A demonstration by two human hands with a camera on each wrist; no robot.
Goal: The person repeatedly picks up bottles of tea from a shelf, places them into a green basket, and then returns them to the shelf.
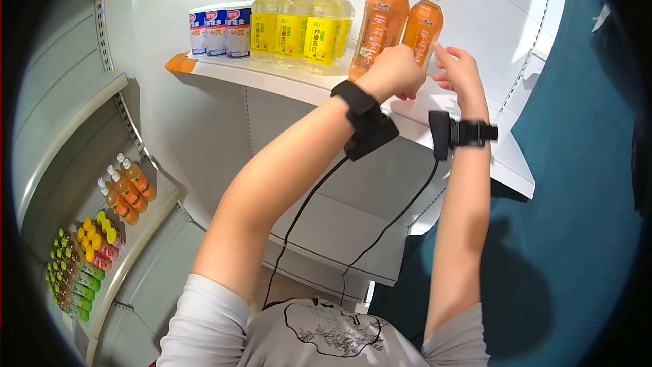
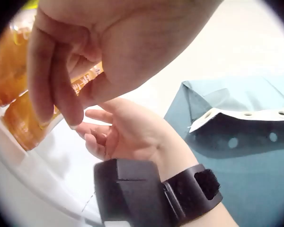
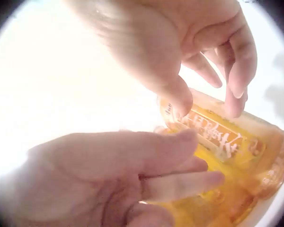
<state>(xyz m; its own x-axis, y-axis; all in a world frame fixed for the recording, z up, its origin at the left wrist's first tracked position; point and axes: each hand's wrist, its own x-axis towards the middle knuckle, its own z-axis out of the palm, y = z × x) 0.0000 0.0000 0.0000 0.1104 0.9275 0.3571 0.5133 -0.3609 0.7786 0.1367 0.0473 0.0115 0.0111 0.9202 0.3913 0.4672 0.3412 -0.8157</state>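
Observation:
Two orange drink bottles with white caps stand near the right end of the upper shelf (image 1: pixel 272 81): a larger bottle (image 1: pixel 384 17) and a smaller bottle (image 1: pixel 426 20). My left hand (image 1: pixel 397 71) is in front of their lower parts, fingers loosely bent with nothing between them. To its right, my right hand (image 1: pixel 463 75) is raised beside the smaller bottle, fingers parted and holding nothing. In the right wrist view, the right thumb (image 3: pixel 180 97) overlaps the edge of an orange bottle (image 3: pixel 222 137), while the left fingers (image 3: pixel 184 184) lie across the bottles from below.
Several yellow-capped lemon drink bottles (image 1: pixel 316 30) and three white-and-blue cans (image 1: pixel 216 29) line the same shelf. Lower left, another shelf (image 1: pixel 139 245) bears rows of bottles. A teal cloth (image 1: pixel 577 197) hangs at right. Black cables (image 1: pixel 299 214) trail from both wrist cameras.

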